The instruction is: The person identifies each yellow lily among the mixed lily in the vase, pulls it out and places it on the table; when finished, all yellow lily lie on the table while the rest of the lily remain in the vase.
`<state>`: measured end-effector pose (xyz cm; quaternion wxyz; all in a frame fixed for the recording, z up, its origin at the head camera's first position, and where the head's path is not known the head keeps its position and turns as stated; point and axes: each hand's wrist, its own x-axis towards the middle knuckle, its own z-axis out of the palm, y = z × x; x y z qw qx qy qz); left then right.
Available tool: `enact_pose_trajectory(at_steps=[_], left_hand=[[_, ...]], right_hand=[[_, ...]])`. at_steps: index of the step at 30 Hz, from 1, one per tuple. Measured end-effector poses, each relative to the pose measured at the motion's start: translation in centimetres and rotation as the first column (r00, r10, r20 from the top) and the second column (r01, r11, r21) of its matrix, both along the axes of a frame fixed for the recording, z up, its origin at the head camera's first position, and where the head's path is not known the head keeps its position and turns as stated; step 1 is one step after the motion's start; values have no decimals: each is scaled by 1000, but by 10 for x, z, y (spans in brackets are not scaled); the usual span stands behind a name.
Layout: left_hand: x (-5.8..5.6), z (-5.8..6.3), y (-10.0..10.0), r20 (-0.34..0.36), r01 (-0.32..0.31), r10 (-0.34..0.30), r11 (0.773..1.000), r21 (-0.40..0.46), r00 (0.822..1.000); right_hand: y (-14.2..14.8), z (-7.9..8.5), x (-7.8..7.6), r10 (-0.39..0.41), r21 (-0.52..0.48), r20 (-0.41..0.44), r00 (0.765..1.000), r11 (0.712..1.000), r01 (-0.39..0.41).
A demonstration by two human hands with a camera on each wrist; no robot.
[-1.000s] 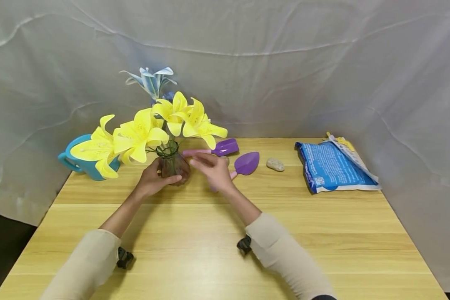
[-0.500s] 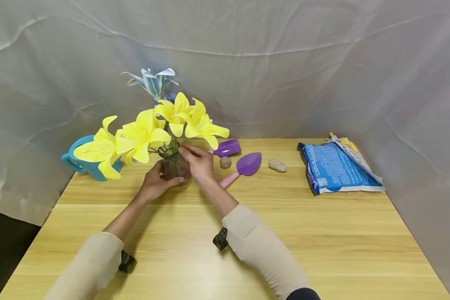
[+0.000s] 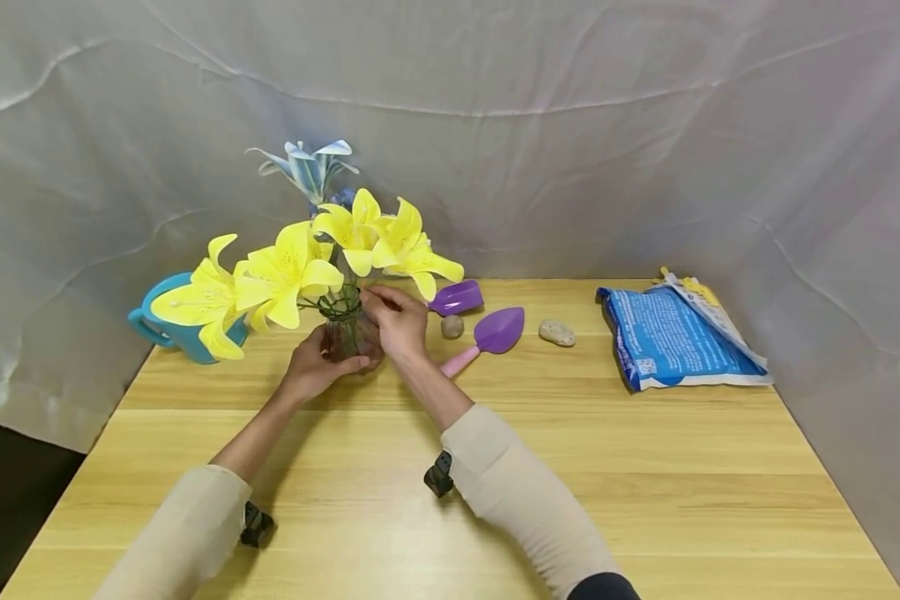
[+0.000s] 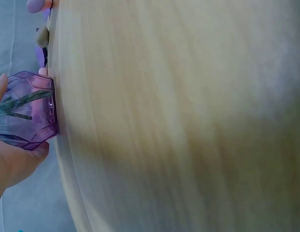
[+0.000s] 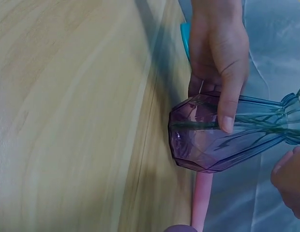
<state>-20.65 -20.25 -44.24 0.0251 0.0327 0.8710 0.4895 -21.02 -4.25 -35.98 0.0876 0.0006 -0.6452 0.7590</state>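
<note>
A clear purple-tinted glass vase (image 3: 356, 340) stands at the left of the table with green stems inside. Several yellow lilies (image 3: 288, 271) spread above it, and a pale blue lily (image 3: 307, 173) rises behind them. My left hand (image 3: 311, 368) grips the vase body from the left, its thumb across the front; the left wrist view shows the vase base (image 4: 26, 108). At the vase neck, my right hand (image 3: 400, 323) pinches at the stem of the right-hand yellow lily (image 3: 411, 242). Its fingertips are partly hidden, and in the right wrist view these fingers (image 5: 292, 179) are curled beside the neck.
A blue watering can (image 3: 195, 343) stands left of the flowers, partly covered by them. To the right lie a purple scoop (image 3: 457, 297), a purple trowel (image 3: 499, 330) with a pink handle, and two stones (image 3: 557, 332). A blue bag (image 3: 682, 337) lies at the far right.
My right hand has moved left from beside the tools to the vase neck and its fingers have closed there. The right-hand yellow lily has turned slightly. My left hand keeps holding the vase.
</note>
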Motion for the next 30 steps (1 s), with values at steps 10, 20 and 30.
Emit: enact_pose_trajectory(at_steps=[10, 20, 30], left_hand=[[-1, 0, 1, -6, 0, 0, 1000, -2, 1000], [-1, 0, -1, -3, -14, 14, 999, -33, 1000], [1, -2, 1, -7, -2, 2, 1000, -5, 1000]], right_hand=[[1, -28, -30, -43, 4, -166, 985, 999, 44], [45, 46, 2, -113, -131, -523, 845, 990, 51], [137, 48, 27, -58, 35, -493, 868, 996, 86]])
